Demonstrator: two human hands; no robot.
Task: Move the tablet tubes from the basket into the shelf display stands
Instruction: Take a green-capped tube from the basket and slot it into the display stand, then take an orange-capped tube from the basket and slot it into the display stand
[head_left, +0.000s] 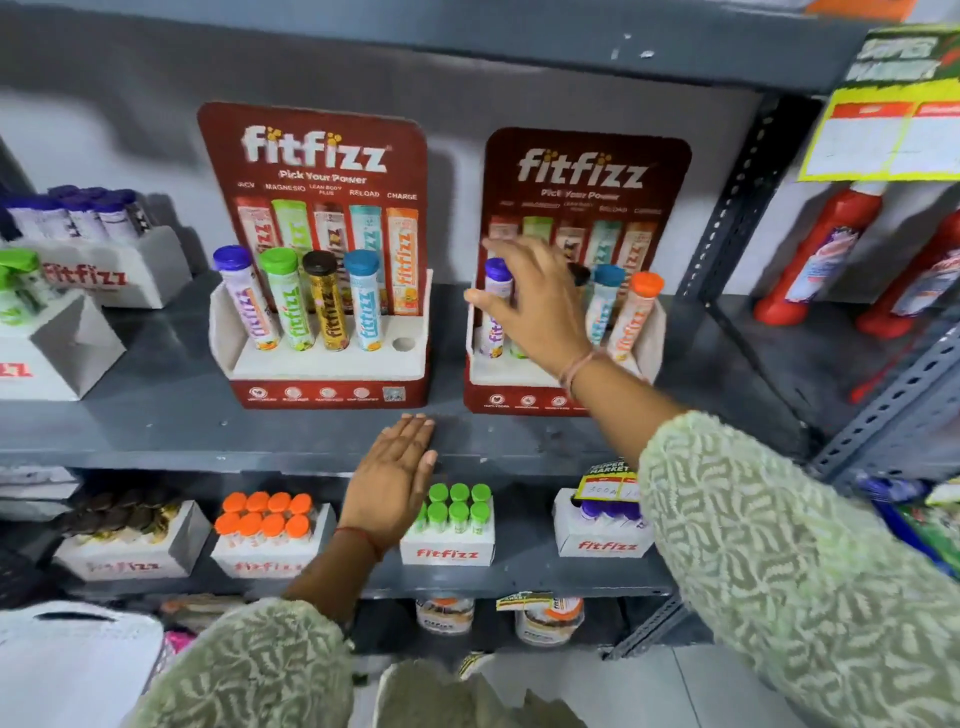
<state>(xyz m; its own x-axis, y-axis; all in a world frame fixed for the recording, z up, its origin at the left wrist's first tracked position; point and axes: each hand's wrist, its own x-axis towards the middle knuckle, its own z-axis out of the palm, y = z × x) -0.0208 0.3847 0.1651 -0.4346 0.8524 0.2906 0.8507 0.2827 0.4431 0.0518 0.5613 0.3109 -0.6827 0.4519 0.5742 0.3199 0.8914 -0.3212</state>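
Two red fitfizz display stands sit on the grey shelf. The left stand (332, 364) holds purple, green, black and blue tubes, and its rightmost hole (402, 344) is empty. The right stand (649, 343) holds a purple tube (496, 291), a blue tube (602, 301) and an orange tube (636, 317); tubes behind my hand are mostly hidden. My right hand (535, 306) reaches into the right stand, fingers spread over its middle tubes; whether it grips one I cannot tell. My left hand (395, 478) lies flat on the shelf edge, holding nothing. The basket is not in view.
White fitfizz boxes of tubes fill the lower shelf: black (124, 535), orange (270, 530), green (452, 525), purple (602, 530). More boxes stand at the left (104, 260). Red bottles (821, 254) stand beyond the perforated upright (737, 208). A white bag (72, 654) hangs at lower left.
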